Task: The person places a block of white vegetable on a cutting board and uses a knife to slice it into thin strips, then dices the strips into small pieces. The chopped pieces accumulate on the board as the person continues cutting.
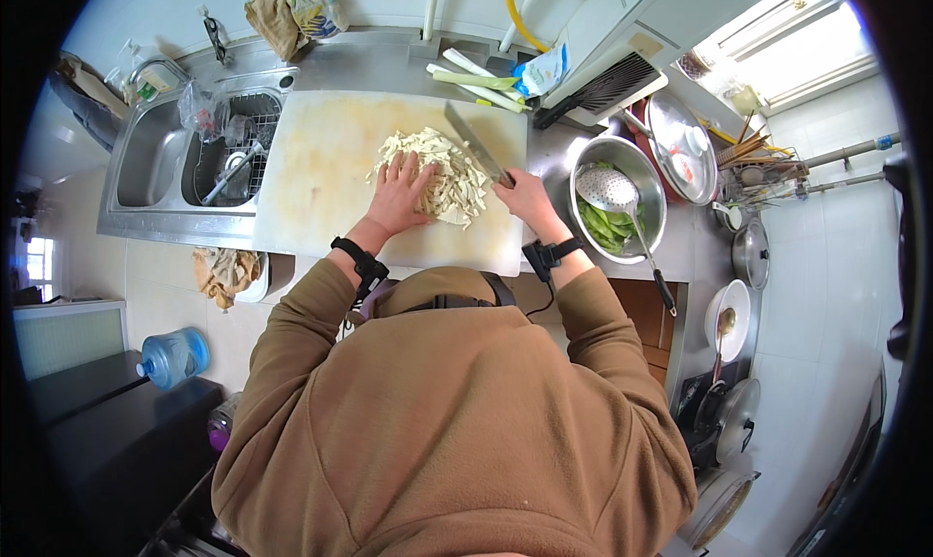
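A heap of pale, thinly cut food strips [455, 181] lies on a large white cutting board [313, 170]; what food it is, I cannot tell. My left hand [397, 200] rests on the near left side of the heap, fingers spread and gripping nothing. At the heap's right side, my right hand [526, 196] grips the handle of a kitchen knife [470, 138]. Its blade slants away to the upper left, along the heap's far right edge. Both wrists wear black straps.
Right of the board stands a metal bowl [658, 214] of green leafy vegetables, with a perforated skimmer [609, 189] across it, its handle overhanging the rim. Stalks resembling leeks [477, 79] lie behind the board. A double sink [149, 167] is at left; lidded pots [681, 145] stand farther right.
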The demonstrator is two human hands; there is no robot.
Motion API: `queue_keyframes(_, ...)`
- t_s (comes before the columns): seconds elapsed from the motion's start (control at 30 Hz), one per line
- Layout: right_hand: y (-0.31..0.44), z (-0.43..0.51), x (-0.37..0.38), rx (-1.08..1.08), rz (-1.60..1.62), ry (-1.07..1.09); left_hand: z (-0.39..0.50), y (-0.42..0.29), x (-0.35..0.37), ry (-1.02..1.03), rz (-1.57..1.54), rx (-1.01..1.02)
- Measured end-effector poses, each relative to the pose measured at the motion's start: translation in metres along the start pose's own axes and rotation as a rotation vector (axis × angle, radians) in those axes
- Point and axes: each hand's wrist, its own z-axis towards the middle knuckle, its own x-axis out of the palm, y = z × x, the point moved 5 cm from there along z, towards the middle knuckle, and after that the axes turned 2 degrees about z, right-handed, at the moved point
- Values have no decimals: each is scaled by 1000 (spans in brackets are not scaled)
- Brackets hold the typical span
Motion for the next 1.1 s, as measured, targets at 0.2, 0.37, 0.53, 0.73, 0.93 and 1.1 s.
queue_keyframes(0.2, -10, -36, -12, 254, 224, 7, -8, -6, -12, -63, -48, 105)
queue_keyframes(0.37, -24, -51, -3, 306, 303, -8, 9, -38, -3, -18, 39, 449)
queue_keyframes(0.53, -36, -62, 2, 318, 381, -30, 23, -59, 20, 46, 265, 612)
queue_keyframes(0.73, -42, -68, -1, 318, 424, -71, 36, -63, 38, 43, 334, 657)
queue_keyframes(0.93, -39, -60, -1, 344, 445, -48, 66, -66, 48, 68, 411, 408)
queue_keyframes(1.1, -37, -55, -3, 332, 403, -39, 85, -64, 51, 71, 427, 187)
